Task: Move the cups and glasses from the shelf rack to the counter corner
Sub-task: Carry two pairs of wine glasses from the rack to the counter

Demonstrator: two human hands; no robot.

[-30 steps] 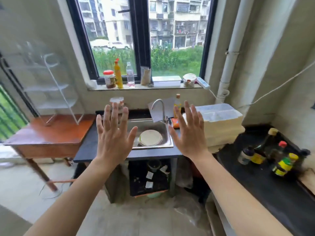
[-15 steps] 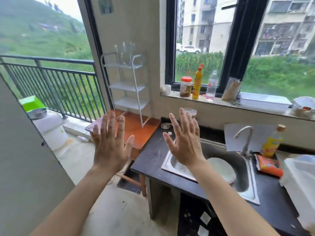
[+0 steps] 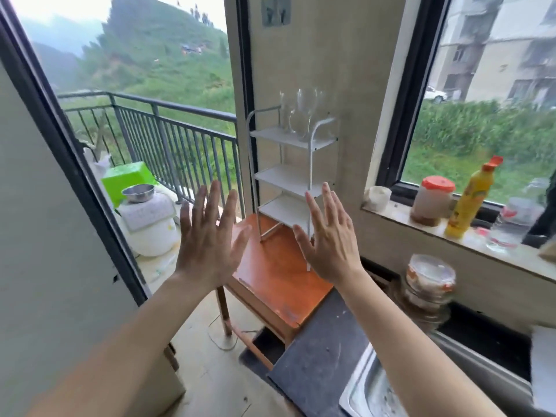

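- The dark grey stone counter (image 3: 325, 353) filled the lower right of the frame, its corner just beside the orange wooden table (image 3: 276, 272) at centre.
- The white three-tier metal shelf rack (image 3: 290, 176) stood on that table against the beige wall.
- The left hand (image 3: 210, 239), left of centre, was spread wide, fingers splayed, grasping and touching nothing.
- The right hand (image 3: 329, 239), beside it, was equally released and empty, raised in front of the rack's lower tiers.
- The clear stemmed glasses (image 3: 304, 115) stood on the rack's top tier, upper centre; their number was unclear.
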